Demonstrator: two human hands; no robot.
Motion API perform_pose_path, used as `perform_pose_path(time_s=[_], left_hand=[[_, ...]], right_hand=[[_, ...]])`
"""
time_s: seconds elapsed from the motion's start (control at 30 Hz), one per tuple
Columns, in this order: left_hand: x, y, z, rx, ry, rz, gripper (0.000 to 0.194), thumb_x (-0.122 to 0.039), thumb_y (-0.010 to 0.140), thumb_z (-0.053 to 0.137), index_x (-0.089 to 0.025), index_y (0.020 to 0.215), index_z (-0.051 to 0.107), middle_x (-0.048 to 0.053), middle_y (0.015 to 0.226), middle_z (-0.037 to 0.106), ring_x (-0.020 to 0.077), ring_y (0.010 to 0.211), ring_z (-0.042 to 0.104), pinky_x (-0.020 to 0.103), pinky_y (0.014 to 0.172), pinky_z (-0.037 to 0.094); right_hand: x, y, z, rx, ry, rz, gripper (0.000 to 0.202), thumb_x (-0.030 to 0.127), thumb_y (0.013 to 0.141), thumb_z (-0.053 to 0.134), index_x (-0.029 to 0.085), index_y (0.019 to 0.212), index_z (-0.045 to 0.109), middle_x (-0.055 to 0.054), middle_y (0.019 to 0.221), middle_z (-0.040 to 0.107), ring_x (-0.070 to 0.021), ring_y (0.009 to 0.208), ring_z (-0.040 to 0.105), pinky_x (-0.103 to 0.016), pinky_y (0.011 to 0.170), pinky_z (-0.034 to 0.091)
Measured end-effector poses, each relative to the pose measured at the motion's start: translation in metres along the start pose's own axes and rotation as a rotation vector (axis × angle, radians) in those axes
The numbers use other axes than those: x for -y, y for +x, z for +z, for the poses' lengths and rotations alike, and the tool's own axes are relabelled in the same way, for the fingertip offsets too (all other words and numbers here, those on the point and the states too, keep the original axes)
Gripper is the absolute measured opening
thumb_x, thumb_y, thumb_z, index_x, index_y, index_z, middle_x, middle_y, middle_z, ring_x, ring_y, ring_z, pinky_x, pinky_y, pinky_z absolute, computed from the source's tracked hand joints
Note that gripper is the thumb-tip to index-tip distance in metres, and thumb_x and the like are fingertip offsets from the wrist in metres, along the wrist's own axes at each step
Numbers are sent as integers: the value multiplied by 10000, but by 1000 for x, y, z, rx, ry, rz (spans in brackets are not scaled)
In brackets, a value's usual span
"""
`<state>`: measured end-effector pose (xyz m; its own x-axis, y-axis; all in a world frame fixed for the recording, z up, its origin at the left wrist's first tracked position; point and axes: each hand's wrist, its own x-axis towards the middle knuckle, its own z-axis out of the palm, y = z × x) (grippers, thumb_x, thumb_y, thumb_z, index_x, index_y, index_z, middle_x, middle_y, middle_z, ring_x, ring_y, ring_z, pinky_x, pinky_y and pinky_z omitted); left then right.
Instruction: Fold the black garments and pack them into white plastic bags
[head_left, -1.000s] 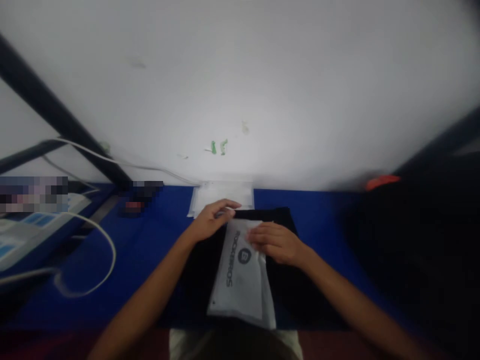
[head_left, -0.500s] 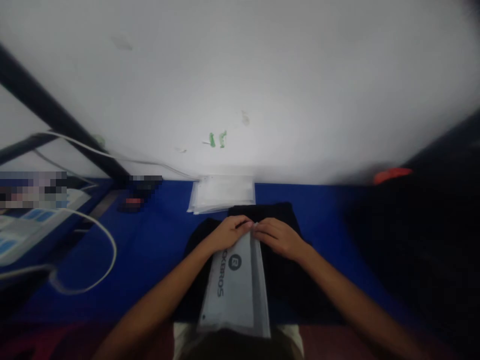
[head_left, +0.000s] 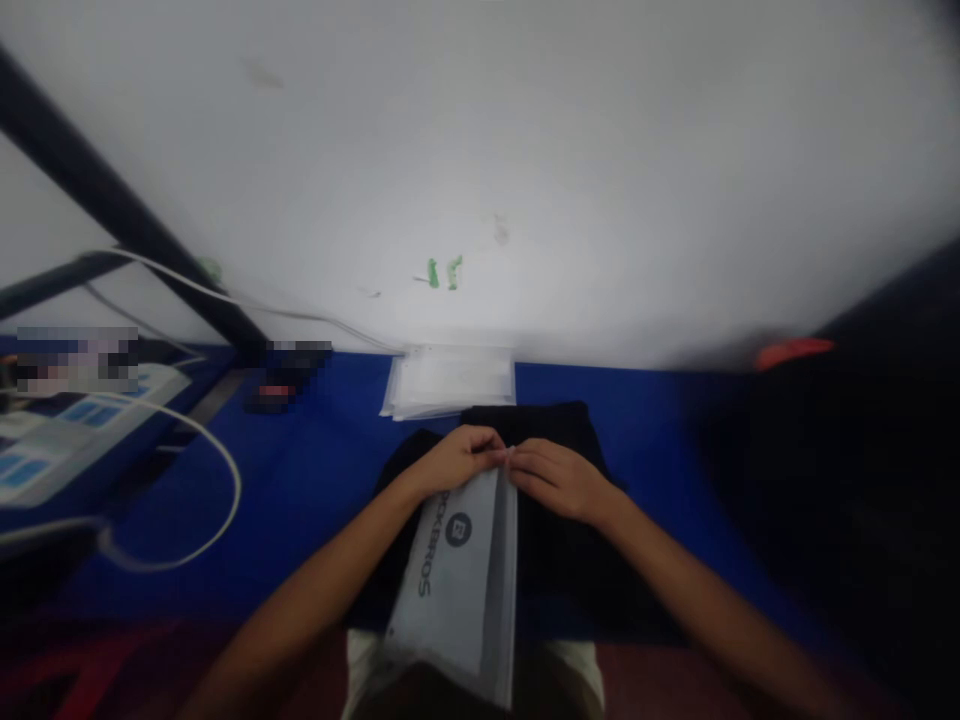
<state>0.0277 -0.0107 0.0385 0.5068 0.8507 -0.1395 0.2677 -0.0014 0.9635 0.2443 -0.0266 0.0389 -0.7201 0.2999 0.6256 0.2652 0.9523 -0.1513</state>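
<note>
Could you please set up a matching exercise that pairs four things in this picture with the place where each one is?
Things:
1. grey printed bag
2. stack of clear bags
3. white cable
4. black garment

Places:
A. looped on the blue table, far left
B. pinched at its top edge by the left hand and the right hand
C. against the wall, beyond the hands
D. spread flat on the table under the printed bag

Pairs: 1-B, 2-C, 3-A, 4-D
</note>
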Motion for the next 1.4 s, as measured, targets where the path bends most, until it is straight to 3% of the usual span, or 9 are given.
perform_pose_path(time_s=[0.13,0.37,0.5,0.67,0.8,0.97,1.17,1.4], left_hand=[[1,-1,-5,-88,-66,-21,313,-469,788,678,-162,750,626,-40,616,517,99,554,433,222,544,339],[9,1,-26,-294,-189,-67,383,-524,727,717,-166,725,583,-50,589,517,80,479,422,200,480,323],[9,1,-34,-353,-239,-73,403,-536,702,742,-167,742,583,-49,589,531,79,463,437,199,473,345],[9,-2,-34,-359,-255,-50,393,-530,718,746,-173,761,588,-50,606,534,77,477,448,194,480,352],[11,-2,-29,-341,-240,-25,376,-529,754,726,-178,777,593,-53,617,518,79,497,440,190,484,342],[9,-3,-23,-306,-94,42,332,-508,813,671,-178,836,644,-25,719,585,116,624,509,215,583,410],[10,-1,-20,-282,83,120,312,-482,875,588,-184,924,662,11,848,659,182,799,582,294,769,475],[10,-1,-15,-229,137,182,274,-418,915,559,-186,970,694,39,949,715,212,898,639,341,870,481]], right_hand=[[11,4,-6,-4,-8,-208,173,77,963,490,106,988,658,-120,999,716,-220,1014,647,-385,854,604],[42,13,-28,-28,175,-268,184,94,953,502,76,938,684,-109,941,725,-207,978,657,-351,896,592],[57,16,-40,-56,204,-311,181,83,926,524,82,879,698,-99,899,727,-202,938,663,-326,894,591],[57,15,-36,-120,225,-321,126,74,899,558,77,914,683,-94,909,722,-195,941,661,-301,866,600],[42,8,-21,-152,216,-143,152,106,928,519,83,1026,633,-126,964,692,-218,1009,637,-367,858,592],[28,3,-7,-37,306,63,211,278,926,640,145,1080,584,-121,1009,656,-213,1002,614,-391,859,562],[26,5,-10,9,379,75,227,338,929,626,161,1065,587,-106,1001,637,-208,992,595,-386,867,534],[20,15,-12,176,320,-4,272,152,949,420,125,1140,612,-142,1093,647,-234,1113,572,-437,991,489]])
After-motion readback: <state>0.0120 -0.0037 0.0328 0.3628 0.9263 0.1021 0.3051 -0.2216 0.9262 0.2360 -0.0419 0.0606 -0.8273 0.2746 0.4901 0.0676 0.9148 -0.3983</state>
